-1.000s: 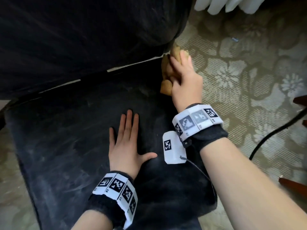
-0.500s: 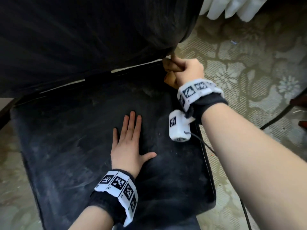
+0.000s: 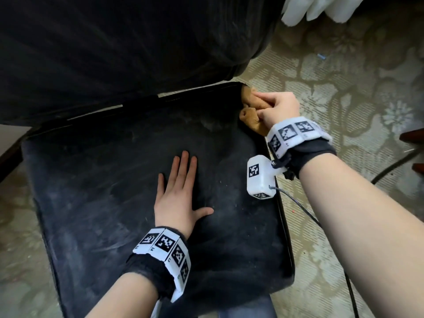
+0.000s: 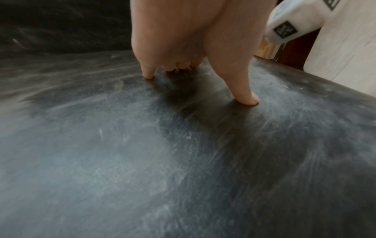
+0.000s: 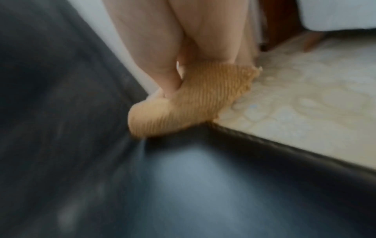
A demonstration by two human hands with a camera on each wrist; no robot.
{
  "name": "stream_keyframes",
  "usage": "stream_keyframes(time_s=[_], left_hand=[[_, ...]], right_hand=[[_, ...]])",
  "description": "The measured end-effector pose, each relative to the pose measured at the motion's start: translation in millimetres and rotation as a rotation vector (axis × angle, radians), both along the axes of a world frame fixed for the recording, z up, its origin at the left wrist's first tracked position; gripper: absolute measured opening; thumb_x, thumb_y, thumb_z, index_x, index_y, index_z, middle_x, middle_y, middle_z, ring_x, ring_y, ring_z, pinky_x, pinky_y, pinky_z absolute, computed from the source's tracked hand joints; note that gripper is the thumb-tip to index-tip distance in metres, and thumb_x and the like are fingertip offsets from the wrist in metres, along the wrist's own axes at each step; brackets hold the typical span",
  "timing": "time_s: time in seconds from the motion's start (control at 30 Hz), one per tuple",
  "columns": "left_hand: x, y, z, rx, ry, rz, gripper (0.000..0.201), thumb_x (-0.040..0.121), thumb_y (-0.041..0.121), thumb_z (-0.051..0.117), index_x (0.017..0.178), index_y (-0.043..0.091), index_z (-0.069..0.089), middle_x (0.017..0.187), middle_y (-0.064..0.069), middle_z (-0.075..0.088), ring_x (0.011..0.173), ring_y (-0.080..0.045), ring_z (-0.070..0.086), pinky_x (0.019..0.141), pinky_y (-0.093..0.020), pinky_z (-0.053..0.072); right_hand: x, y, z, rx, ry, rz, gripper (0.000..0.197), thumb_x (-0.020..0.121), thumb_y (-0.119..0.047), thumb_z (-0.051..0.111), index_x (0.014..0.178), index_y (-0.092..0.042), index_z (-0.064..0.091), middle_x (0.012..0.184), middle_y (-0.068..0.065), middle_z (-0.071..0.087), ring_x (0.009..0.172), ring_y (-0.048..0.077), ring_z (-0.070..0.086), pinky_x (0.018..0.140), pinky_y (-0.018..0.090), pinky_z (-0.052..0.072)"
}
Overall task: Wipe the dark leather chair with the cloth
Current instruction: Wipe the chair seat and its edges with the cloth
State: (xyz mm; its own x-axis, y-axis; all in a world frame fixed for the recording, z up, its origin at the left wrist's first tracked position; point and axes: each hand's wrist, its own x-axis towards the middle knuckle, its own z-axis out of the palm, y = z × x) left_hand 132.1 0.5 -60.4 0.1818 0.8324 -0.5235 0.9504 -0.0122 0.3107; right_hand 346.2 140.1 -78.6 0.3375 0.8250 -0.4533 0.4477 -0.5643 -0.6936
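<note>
The dark leather chair fills the head view, its dusty, streaked seat below a black backrest. My right hand grips a bunched tan ribbed cloth at the seat's far right corner, under the backrest's edge. In the right wrist view the cloth sits on the seat corner, fingers curled round it. My left hand lies flat on the middle of the seat, fingers straight and thumb spread. In the left wrist view its fingertips press the dusty leather.
A patterned beige carpet lies to the right of the chair. A black cable runs across it, dark wooden furniture legs stand at the right edge, and a white radiator hangs at the top right.
My right hand has curled from lying flat over the cloth into a fist around it and slid down to the seat's far right corner. My left hand has stayed put.
</note>
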Motion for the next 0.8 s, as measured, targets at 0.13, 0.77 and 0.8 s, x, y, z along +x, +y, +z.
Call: stream_keyframes(time_s=[0.13, 0.77, 0.8], left_hand=[[0.5, -0.9, 0.2, 0.009, -0.008, 0.007, 0.117, 0.068, 0.053, 0.070, 0.138, 0.029, -0.020, 0.148, 0.011, -0.026, 0.135, -0.007, -0.024, 0.115, -0.038, -0.005], [1.3, -1.0, -4.4, 0.018, 0.002, -0.007, 0.118, 0.065, 0.054, 0.071, 0.140, 0.027, -0.016, 0.149, 0.010, -0.022, 0.137, -0.008, -0.020, 0.114, -0.040, -0.004], [1.3, -0.9, -4.4, 0.017, -0.005, -0.005, 0.118, 0.065, 0.054, 0.071, 0.140, 0.027, -0.015, 0.149, 0.010, -0.021, 0.137, -0.008, -0.019, 0.114, -0.040, -0.004]], right_hand=[[14.6, -31.5, 14.2, -0.140, -0.003, 0.277, 0.068, 0.072, -0.003, 0.070, 0.134, -0.020, 0.049, 0.128, 0.001, 0.059, 0.118, 0.009, 0.050, 0.087, 0.004, 0.033], [21.4, -83.2, 10.7, -0.173, -0.127, 0.089, 0.042, 0.076, -0.006, 0.071, 0.116, -0.016, 0.066, 0.115, 0.008, 0.069, 0.100, 0.010, 0.058, 0.076, 0.001, 0.034], [24.4, -78.5, 8.4, -0.162, -0.110, 0.039, 0.037, 0.076, -0.001, 0.068, 0.111, -0.013, 0.069, 0.111, 0.009, 0.070, 0.094, 0.009, 0.057, 0.075, 0.003, 0.037]])
